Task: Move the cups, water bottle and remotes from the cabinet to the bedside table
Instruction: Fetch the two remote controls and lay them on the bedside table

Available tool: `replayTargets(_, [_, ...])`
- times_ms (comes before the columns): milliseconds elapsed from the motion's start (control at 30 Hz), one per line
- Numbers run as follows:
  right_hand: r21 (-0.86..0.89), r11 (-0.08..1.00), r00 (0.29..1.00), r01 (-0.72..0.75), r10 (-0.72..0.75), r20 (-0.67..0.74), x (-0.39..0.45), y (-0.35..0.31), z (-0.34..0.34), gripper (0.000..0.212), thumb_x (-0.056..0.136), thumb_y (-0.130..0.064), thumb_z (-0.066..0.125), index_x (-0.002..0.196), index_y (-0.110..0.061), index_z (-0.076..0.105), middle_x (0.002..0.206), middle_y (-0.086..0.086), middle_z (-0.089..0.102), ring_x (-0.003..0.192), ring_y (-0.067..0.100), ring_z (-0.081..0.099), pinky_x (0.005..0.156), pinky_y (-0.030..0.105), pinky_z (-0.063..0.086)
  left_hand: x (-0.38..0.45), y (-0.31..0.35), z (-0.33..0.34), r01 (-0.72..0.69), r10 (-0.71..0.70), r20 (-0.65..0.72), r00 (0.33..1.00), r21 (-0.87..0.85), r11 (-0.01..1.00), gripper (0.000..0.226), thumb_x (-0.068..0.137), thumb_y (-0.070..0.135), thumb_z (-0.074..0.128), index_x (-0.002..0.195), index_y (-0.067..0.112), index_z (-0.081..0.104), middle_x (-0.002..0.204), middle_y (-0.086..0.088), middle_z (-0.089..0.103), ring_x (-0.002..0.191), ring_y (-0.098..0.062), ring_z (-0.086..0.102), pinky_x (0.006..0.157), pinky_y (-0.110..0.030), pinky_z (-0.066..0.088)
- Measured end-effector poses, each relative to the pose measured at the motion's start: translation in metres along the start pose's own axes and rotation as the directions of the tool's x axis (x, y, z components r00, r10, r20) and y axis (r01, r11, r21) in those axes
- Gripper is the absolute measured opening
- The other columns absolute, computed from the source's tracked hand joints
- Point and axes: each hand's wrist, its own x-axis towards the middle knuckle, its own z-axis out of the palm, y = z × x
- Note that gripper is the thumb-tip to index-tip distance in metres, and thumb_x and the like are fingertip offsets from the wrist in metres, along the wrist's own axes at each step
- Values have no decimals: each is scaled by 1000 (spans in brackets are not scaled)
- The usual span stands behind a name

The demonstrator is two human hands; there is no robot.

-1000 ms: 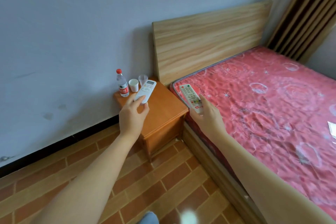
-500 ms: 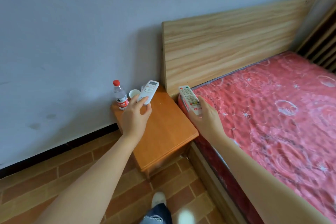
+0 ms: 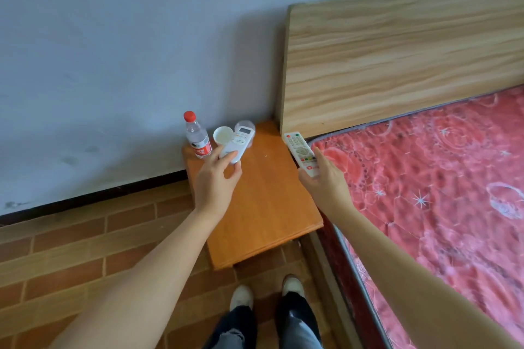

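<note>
Hands reach out in front of me over the orange wooden bench [image 3: 263,207]. My left hand [image 3: 217,181] has its fingers [image 3: 226,157] closed around the near end of a white remote with a screen [image 3: 238,144], held above the bench's back corner. My right hand [image 3: 324,181] grips a white button remote [image 3: 300,150] at the bench's right edge, beside the red mattress [image 3: 439,178]. On the bench against the wall stand a water bottle [image 3: 197,136], a white cup [image 3: 223,134] and a clear cup [image 3: 246,125], partly hidden behind the screen remote.
</note>
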Motion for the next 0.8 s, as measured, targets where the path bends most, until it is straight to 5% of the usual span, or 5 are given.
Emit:
replayTargets(200, [-44,999,991,24,-18,130,48,39,10,63,90,-26,52,144,-8,26,132,12,52,114,25,54,86,32,46,-8,-8,48,104,-104,3,995,44,994,27,80,6,68,107,3,66,120,-15,62,105,-30,61,77,-27,48])
replayTargets(400, [-61,998,978,23,-10,208,94,77,35,63,90,-27,51,145,-9,25,134,10,51,115,24,53,84,27,42,-13,-26,104,183,-184,5,983,73,980,28,82,4,66,110,1,65,122,-18,60,112,-30,57,80,-10,38])
replayTargets(667, [-36,999,959,14,-3,284,138,130,107,45,89,-20,52,131,-7,42,127,11,56,108,24,55,78,27,42,-28,-89,199,312,-312,26,950,17,950,29,84,8,65,113,4,65,131,-21,53,119,-31,54,95,-37,49])
replayTargets(800, [-30,1000,959,-7,15,284,149,156,143,56,90,-24,52,140,-9,32,133,11,50,115,24,51,80,22,35,-37,-112,233,354,-353,23,935,-15,935,28,84,9,64,111,3,66,128,-23,55,116,-33,56,92,-43,51])
